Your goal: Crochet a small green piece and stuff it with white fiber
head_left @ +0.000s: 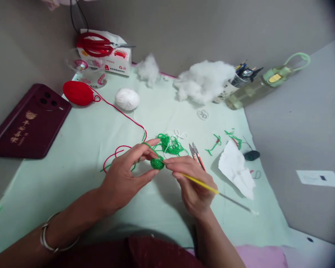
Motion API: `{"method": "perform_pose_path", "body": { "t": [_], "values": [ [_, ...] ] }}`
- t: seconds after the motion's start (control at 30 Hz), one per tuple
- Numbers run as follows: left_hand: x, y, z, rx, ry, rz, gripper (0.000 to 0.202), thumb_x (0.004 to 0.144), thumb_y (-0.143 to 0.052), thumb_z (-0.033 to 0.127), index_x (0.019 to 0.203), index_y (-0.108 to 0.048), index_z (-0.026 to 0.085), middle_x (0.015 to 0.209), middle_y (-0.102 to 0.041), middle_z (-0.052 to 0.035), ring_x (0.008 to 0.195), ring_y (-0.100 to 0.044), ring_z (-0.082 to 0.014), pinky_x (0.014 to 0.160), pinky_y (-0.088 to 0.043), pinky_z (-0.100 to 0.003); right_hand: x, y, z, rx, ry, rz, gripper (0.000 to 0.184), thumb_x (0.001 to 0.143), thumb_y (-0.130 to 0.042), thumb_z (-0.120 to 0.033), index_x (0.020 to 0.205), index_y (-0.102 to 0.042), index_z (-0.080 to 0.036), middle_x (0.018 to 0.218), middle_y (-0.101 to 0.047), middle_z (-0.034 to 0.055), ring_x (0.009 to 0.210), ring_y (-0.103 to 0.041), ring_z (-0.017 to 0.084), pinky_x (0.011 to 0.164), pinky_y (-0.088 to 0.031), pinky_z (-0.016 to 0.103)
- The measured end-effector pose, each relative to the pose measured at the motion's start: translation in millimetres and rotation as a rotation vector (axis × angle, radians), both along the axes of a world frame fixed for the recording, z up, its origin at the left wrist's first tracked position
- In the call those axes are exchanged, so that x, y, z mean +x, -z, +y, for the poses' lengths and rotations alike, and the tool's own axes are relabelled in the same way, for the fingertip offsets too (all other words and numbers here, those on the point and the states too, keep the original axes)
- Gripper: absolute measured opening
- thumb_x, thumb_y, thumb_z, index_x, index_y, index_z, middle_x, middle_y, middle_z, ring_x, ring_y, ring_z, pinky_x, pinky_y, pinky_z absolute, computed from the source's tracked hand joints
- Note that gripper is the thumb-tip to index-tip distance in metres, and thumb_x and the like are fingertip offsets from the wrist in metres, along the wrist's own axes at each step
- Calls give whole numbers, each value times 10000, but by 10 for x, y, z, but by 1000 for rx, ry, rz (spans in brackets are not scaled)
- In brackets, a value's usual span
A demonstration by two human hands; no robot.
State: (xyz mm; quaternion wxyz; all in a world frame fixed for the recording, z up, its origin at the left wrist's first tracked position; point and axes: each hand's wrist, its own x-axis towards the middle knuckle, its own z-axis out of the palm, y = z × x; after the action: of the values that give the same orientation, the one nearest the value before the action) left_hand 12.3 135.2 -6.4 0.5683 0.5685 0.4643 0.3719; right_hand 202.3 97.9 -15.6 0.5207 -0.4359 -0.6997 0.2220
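Observation:
My left hand (127,175) pinches a small green crocheted piece (157,163) between thumb and fingers, with green yarn running over its forefinger. My right hand (191,182) is closed on a yellow-handled crochet hook (209,189), whose tip meets the green piece. A loose tangle of green yarn (170,145) lies just beyond the hands on the pale green cloth (72,149).
Small snips (197,154) and crumpled white paper (237,169) lie to the right. Red yarn ball (78,93), white yarn ball (127,99), stuffing (203,80), red scissors (97,45) on a box, a dark red phone (28,121), a pen cup (234,83) and a bottle (257,87) sit around the edges.

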Motion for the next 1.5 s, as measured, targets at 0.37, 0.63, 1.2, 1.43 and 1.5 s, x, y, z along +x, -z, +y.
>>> {"method": "perform_pose_path", "body": {
  "t": [0.37,0.63,1.2,1.43,1.5],
  "values": [
    [56,90,-145,39,-83,-48,239,878,-755,288,1113,-715,268,1278,-682,-28,1066,-659,-187,1020,-506,-354,-116,81,-111,442,230,-435,302,926,-660,-30,1185,-758,-152,1054,-730,106,969,-715,212,795,-656,331],
    [63,35,-199,-158,-33,-280,537,857,-830,281,1365,-656,283,1043,-685,-5,1026,-632,-180,985,-495,-310,-107,75,-73,491,223,-416,336,921,-655,-28,1217,-747,-156,979,-682,94,905,-695,210,723,-678,344],
    [75,64,-35,-400,-30,-455,739,813,-873,223,1484,-566,248,987,-670,18,989,-640,-147,945,-485,-270,-104,16,-19,123,106,-176,308,967,-610,-92,1195,-733,-258,973,-727,56,871,-717,179,723,-630,329],
    [123,-50,-81,-581,-43,-590,645,781,-907,301,1376,-664,243,1060,-700,-1,964,-648,-135,862,-506,-230,-169,81,-104,477,314,-542,312,905,-650,-1,1135,-764,-178,1086,-683,86,978,-692,197,822,-655,319],
    [117,-87,-82,-661,15,-643,624,768,-915,360,1339,-699,229,991,-714,-4,936,-649,-136,842,-510,-221,-171,53,-116,507,310,-548,295,883,-689,-1,1107,-768,-178,1088,-675,72,954,-695,177,799,-669,287]
  ]
}}
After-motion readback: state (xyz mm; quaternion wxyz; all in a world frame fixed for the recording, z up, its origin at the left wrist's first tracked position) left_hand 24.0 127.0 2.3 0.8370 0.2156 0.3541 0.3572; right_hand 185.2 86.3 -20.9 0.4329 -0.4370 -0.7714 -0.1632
